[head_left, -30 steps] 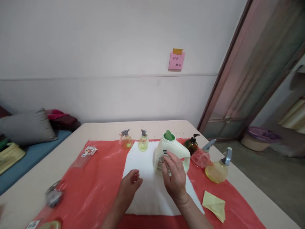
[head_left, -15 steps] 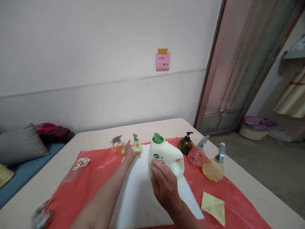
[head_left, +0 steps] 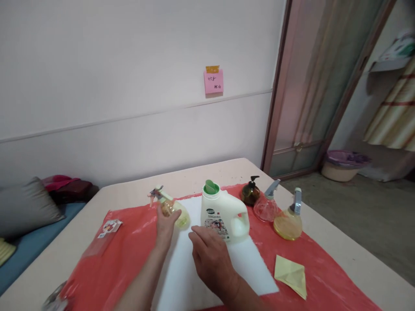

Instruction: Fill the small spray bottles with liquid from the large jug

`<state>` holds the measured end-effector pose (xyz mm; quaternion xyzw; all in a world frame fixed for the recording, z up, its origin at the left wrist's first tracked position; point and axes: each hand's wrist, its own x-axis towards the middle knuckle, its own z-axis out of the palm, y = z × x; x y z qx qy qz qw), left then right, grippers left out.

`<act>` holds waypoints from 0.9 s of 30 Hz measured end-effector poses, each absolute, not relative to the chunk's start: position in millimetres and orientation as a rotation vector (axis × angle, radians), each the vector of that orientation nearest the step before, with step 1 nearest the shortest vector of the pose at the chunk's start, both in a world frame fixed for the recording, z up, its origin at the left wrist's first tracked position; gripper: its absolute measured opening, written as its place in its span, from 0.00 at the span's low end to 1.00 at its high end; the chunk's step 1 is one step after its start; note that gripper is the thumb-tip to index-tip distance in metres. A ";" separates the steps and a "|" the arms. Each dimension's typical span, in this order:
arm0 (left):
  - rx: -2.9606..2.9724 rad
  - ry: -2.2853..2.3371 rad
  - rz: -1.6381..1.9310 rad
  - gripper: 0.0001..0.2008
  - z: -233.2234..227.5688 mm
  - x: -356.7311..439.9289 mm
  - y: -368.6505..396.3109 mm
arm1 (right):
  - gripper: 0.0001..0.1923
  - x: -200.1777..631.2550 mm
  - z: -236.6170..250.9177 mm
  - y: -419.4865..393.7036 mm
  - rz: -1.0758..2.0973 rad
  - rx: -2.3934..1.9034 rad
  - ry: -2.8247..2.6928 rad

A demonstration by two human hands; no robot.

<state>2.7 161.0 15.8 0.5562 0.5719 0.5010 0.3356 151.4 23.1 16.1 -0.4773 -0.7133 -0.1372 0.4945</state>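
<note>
On the near side of the pale jug (head_left: 218, 218), the right hand (head_left: 212, 257) has loosely bent fingers and holds nothing that I can see; whether it touches the jug I cannot tell. The jug stands upright on a white sheet (head_left: 259, 272), which lies over a red sheet (head_left: 330, 276) on a pale table (head_left: 227, 172). A folded yellow piece (head_left: 290, 274) lies to the near right of the jug. Well to its left there is a flat clear packet (head_left: 103, 237). Right of the jug stand a yellow bottle (head_left: 288, 225), a pink bottle (head_left: 266, 209) and a dark pump bottle (head_left: 250, 193). Behind the jug rises a white wall (head_left: 129, 65) with a pink note (head_left: 213, 82); to the far right is a glazed door (head_left: 311, 86).

Just left of the jug, the left hand (head_left: 167, 220) is closed around a yellowish spray bottle (head_left: 182, 217). This bottle is tilted: its long axis runs from the top, pointing away to the left, down to the base, which faces the jug. Its head overlaps another spray bottle behind it, so the border is difficult to see.

Half a second ago, the bottle was upright. Now it leans, the right hand is lower, and more of the jug's label shows. The hands stay apart from each other.
</note>
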 end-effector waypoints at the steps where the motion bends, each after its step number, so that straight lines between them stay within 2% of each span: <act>1: 1.417 1.465 1.325 0.30 23.4 -2.1 140.1 | 0.27 145.2 11.1 24.4 -0.311 -1.180 -1.724; 4: 1.190 1.337 1.359 0.36 43.5 -7.8 81.8 | 0.44 125.3 -4.6 26.8 -0.119 -1.251 -1.721; 6: 1.103 1.290 1.353 0.37 51.6 -6.6 54.8 | 0.52 116.1 -10.1 26.0 0.080 -1.283 -1.719; 10: 1.026 1.159 1.388 0.42 53.8 -8.6 35.4 | 0.52 117.0 4.3 18.5 0.352 -1.282 -1.698; 13: 1.013 0.969 1.314 0.47 48.8 -19.0 39.3 | 0.50 128.7 24.4 14.7 0.975 -1.091 -1.632; 15: 0.965 0.899 1.266 0.48 45.6 -27.9 44.2 | 0.47 136.2 28.9 16.1 1.159 -0.984 -1.633; 17: 0.956 0.938 1.269 0.45 43.7 -35.5 48.0 | 0.43 141.0 23.5 18.8 0.979 -1.053 -1.689; 21: 1.205 1.323 1.276 0.38 41.5 -36.1 46.1 | 0.33 138.7 6.4 17.5 0.369 -1.152 -1.716; 24: 1.419 1.476 1.275 0.39 34.2 -20.5 34.2 | 0.28 128.1 9.9 9.3 0.309 -1.125 -1.565; 27: 1.608 1.360 1.337 0.30 23.0 -1.0 17.8 | 0.24 118.5 24.5 0.9 0.460 -1.142 -1.353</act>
